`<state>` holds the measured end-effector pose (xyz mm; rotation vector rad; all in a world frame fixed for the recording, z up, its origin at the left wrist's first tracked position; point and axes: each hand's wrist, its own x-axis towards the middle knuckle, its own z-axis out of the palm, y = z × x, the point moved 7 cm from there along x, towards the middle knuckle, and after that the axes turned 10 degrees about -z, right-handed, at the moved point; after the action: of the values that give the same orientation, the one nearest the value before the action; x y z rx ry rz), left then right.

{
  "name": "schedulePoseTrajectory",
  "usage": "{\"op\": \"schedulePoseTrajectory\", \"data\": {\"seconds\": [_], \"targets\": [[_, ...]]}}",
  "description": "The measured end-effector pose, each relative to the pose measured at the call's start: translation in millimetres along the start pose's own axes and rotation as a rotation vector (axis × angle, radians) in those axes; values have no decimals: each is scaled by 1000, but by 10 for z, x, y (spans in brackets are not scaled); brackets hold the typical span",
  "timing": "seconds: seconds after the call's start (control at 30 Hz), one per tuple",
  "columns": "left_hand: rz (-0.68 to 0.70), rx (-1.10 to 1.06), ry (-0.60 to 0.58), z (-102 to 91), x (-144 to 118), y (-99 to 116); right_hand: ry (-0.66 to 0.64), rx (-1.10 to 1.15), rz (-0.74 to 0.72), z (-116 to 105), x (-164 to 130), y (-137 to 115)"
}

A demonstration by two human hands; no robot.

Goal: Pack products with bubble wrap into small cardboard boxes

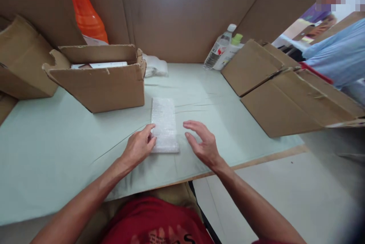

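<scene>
centrally on counter (57,152), bubble-wrap pad (164,124) lies long axis front-to-back, near front edge. left hand (139,146) fingers rest on its left near corner, loosely curled, gripping nothing. right hand (203,143) spread open just right, apart.

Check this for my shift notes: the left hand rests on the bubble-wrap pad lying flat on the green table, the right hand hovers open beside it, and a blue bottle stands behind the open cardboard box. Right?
Not quite. In the head view the bottle behind the open cardboard box is orange, not blue. The rest holds: the left hand touches the bubble-wrap pad lying flat on the green table, and the right hand hovers open beside it.
</scene>
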<state>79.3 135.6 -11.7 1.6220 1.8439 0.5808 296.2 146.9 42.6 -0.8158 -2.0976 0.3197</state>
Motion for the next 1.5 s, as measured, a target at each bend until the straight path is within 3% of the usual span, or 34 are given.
{"op": "schedulePoseTrajectory", "data": {"seconds": [0.13, 0.23, 0.33, 0.4, 0.47, 0.63, 0.77, 0.83, 1.03, 1.17, 1.3, 1.37, 1.5], "targets": [[-16, 44, 7, 68, 65, -45, -231, -59, -145, 325, -208, -270], [17, 84, 123, 14, -14, -63, -384, -122, -185, 575, -298, -272], [202, 76, 234, -82, -210, 0, -365, -147, -194, 643, -298, -226], [350, 37, 194, -85, -376, 51, -334, -103, -178, 636, -277, -211], [411, 12, 126, -62, -516, 64, -312, -29, -131, 618, -260, -202], [212, -75, 43, -12, -601, -43, -333, 140, 14, 606, -279, -212], [51, -101, 26, 28, -503, -142, -172, -42, -59, 408, -282, -328], [55, -86, 57, 33, -454, -154, -151, -129, -160, 367, -296, -422], [234, 45, 300, -52, -496, -73, -366, -226, -302, 634, -295, -396], [365, 37, 236, -86, -677, -15, -384, -124, -239, 655, -212, -333], [257, -43, 140, -130, -750, -93, -453, 91, -82, 640, -220, -312], [183, -17, 144, -131, -709, -140, -414, 76, -51, 603, -223, -313], [130, 111, 235, -114, -551, -162, -276, -126, -172, 513, -213, -410]]}}
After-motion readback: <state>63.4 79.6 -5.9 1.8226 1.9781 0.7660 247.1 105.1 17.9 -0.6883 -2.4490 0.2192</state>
